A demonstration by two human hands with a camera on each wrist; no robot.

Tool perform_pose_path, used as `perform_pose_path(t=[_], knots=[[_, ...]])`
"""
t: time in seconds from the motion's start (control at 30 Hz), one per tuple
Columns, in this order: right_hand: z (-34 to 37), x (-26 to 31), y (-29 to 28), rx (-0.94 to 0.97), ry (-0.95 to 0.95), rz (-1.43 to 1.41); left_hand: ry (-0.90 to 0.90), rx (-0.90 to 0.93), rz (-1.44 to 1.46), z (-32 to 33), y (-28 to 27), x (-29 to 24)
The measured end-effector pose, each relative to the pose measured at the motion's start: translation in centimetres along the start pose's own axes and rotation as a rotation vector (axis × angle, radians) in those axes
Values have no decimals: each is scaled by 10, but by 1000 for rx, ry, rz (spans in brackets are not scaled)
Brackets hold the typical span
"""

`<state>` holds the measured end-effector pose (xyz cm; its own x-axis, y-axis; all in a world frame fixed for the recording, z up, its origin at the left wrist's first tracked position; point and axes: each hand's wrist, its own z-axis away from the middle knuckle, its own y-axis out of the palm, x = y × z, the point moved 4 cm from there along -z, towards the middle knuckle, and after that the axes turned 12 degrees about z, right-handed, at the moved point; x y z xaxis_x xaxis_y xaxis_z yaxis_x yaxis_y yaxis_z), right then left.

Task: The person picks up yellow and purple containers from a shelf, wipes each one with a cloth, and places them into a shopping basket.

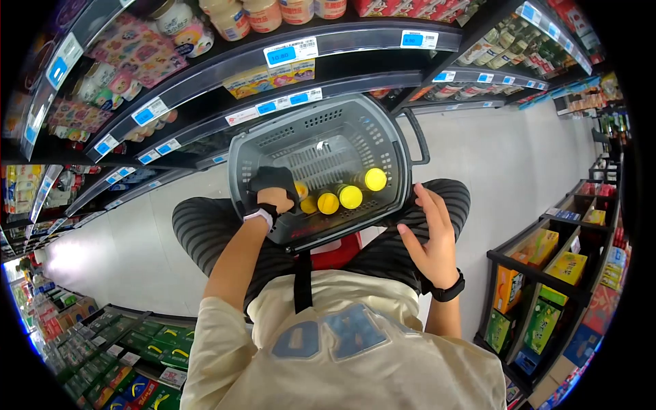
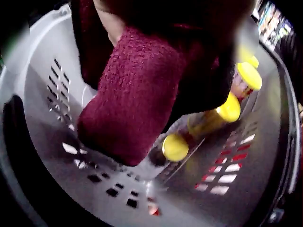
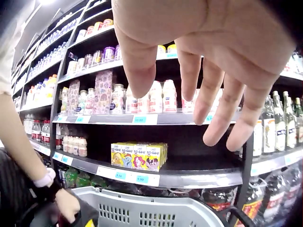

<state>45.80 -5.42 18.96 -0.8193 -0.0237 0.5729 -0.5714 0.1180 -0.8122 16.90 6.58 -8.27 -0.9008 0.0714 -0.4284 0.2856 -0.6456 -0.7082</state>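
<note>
Two hands reach my feed: the left hand (image 1: 272, 194) dips into a grey, perforated plastic basket (image 1: 273, 145), beside several round, yellow-lidded containers (image 1: 350, 197) standing along its near side. Dark, maroon-tinged fabric (image 2: 132, 94) masks its fingers, so I can't tell whether they grip anything; the containers' lower parts are also hard for me to make out. The right hand (image 1: 432, 239) hovers outside the rim, fingers straight, thumb wide. A black handle (image 1: 421, 140) juts over pale floor (image 1: 506, 147); the far rim sits near dark shelving (image 1: 362, 48).
</note>
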Motion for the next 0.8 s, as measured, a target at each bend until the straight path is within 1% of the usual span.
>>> perform_pose_path(t=[0.03,0.07,0.13,0.17,0.2,0.27,0.3,0.33,0.4,0.43,0.47,0.53,0.57,0.6,0.67,0.73,0.77,0.8], knots=[[-1,-2,-1,-4,8,12,-53,109,-82,-7,10,2],[-2,-3,-1,-9,15,23,-103,202,-95,-12,19,4],[-6,-6,-5,-14,40,47,-91,174,-110,-24,49,20],[-8,-10,-8,-14,72,62,-71,109,-117,-26,58,21],[-10,-14,-10,-12,107,77,-44,127,-121,-26,61,18],[-14,-16,-12,-12,122,80,-106,334,-173,-31,75,13],[-16,-17,-13,-15,152,81,-164,489,-191,-31,74,7],[-18,-18,-13,-19,182,83,-162,495,-187,-31,82,12],[-24,-17,-13,-27,173,86,103,31,-209,-33,84,10],[-27,-16,-13,-18,167,93,-21,224,-239,-36,75,-3],[-29,-15,-13,-8,165,100,-21,227,-235,-35,70,-10],[-32,-17,-14,-8,176,102,77,72,-236,-39,64,-19],[-34,-18,-15,-8,190,99,108,6,-287,-38,67,-19],[-35,-20,-16,-9,205,97,108,8,-287,-39,80,-12],[-38,-22,-17,-8,215,102,154,-141,-303,-42,99,-2],[-39,-26,-17,-6,220,109,109,-88,-286,-41,67,-26],[-40,-26,-16,-5,221,110,109,-87,-286,-44,68,-25],[-40,-26,-15,-8,216,114,-6,221,-339,-46,83,-17]])
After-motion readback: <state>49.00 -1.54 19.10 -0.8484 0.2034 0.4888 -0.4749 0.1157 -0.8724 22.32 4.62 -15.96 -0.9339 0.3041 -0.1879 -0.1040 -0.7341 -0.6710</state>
